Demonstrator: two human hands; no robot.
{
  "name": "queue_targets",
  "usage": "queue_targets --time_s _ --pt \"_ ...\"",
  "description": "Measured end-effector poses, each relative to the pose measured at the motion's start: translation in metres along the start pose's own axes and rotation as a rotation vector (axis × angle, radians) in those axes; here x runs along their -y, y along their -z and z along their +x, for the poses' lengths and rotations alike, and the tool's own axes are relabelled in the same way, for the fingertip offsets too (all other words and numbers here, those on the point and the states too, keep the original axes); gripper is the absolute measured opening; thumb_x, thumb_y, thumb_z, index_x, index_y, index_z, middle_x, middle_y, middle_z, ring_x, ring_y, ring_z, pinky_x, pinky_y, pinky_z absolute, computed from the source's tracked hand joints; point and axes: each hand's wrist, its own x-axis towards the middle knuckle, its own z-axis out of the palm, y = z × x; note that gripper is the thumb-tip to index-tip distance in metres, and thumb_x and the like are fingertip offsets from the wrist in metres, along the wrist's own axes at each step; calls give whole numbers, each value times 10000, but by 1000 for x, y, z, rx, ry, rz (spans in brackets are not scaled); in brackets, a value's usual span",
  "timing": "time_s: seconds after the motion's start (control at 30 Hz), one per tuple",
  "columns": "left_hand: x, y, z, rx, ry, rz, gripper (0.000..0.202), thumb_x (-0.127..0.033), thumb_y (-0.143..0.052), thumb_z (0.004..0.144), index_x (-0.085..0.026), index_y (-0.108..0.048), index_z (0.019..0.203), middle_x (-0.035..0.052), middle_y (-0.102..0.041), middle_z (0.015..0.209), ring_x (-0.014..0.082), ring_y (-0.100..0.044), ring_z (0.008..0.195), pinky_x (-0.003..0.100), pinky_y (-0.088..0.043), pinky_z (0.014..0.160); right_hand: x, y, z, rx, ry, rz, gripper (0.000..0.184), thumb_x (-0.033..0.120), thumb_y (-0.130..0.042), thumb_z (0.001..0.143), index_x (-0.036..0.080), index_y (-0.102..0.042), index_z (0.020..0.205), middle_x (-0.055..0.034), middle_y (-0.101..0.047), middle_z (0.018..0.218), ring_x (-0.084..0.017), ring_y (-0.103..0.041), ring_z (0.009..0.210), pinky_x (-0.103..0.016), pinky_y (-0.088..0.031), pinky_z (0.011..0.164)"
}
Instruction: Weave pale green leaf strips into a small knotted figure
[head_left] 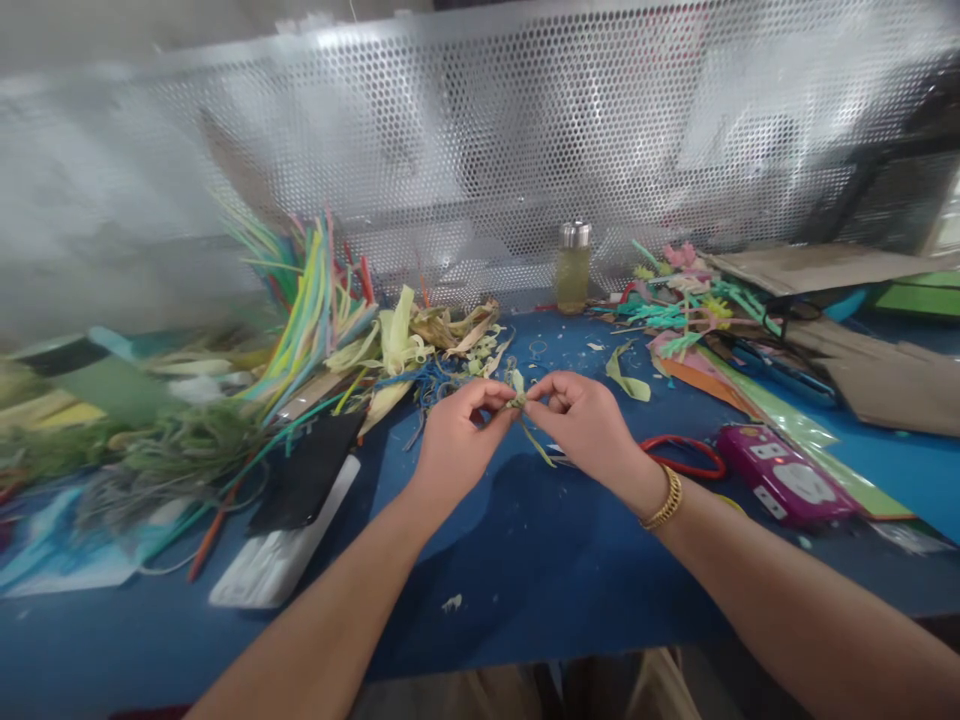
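Between your hands [456, 435] you have a dull, fibrous-looking piece [517, 401]; beneath them, a smooth, matt counter [525, 590]. Beyond them you see a panel [525, 130] of perforated, shiny metal and a transparent bottle [572, 282] with a polished metal cap [575, 236]. To their right, a glossy plastic device [791, 475] and matt cardboard [870, 370]; to their left, papery husks [395, 335]. Your bracelet [667, 500]: glossy, gold-toned metal.

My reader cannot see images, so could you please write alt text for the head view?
A person's left hand and right hand pinch a small greenish piece over a blue table, with pale husks and colourful strips to the left and a purple device to the right.
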Motion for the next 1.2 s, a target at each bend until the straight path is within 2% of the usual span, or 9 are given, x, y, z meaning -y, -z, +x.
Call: queue_targets --time_s 0.23,0.4,0.53,0.67,0.77,0.83,0.93,1.07,1.2 --pt "5 -1 0 2 -67 27 110 -180 -649 810 -209 -701 902 -2 -704 781 132 -630 699 238 -483 648 1 2 0 11 -12 -18 93 260 -627 742 178 -664 720 68 -439 492 -73 -370 458 -229 -271 449" --pt "7 -2 -3 -5 -157 105 149 -170 -643 820 -227 -713 938 5 -723 855 143 -641 770 260 -486 726 4 0 -1 -8 -73 -2 119 228 -618 707 181 -570 609 61 -454 491 -70 -381 458 -223 -276 452" --pt "8 -3 -5 -12 -170 116 184 -172 -648 821 -241 -699 984 -3 -718 870 139 -644 791 259 -480 747 2 -6 -2 -8 -126 93 163 225 -587 738 187 -522 594 62 -437 489 -67 -355 455 -223 -264 450" --pt "7 -1 -4 -7 -121 92 220 -173 -657 815 -239 -641 1024 -26 -707 792 131 -641 738 254 -471 716 0 -4 -1 42 -18 106 208 288 -566 819 185 -550 639 47 -471 544 -81 -390 507 -236 -314 502" --pt "5 1 0 -33 -24 68 293 -204 -704 779 -216 -582 1045 -33 -704 730 136 -630 660 257 -460 653 0 0 -1 59 137 1 153 215 -520 852 186 -604 726 26 -558 629 -94 -476 579 -242 -359 566" --pt "4 2 1 -41 17 49 232 -225 -717 769 -201 -597 966 -14 -711 747 144 -640 666 262 -462 643 0 2 -1 72 188 -39 126 173 -508 854 194 -618 797 19 -610 672 -101 -527 604 -244 -382 589" --pt "3 1 0 -18 25 1 103 -229 -704 780 -193 -637 849 7 -713 782 154 -659 714 266 -478 666 -3 2 -1 68 166 -36 55 163 -553 834 201 -573 868 13 -654 689 -118 -593 618 -245 -409 593" --pt "5 -2 -1 39 3 -85 35 -202 -697 780 -198 -667 798 -2 -700 769 144 -650 718 260 -483 680 -5 1 0 32 127 40 123 177 -592 821 210 -502 899 13 -670 677 -131 -629 625 -244 -429 593" --pt "7 -1 2 91 49 -232 59 -204 -717 761 -185 -670 792 -1 -688 746 132 -626 691 252 -478 667 -3 6 4 78 154 34 34 227 -577 844 195 -579 856 8 -657 686 -123 -591 628 -251 -428 611"
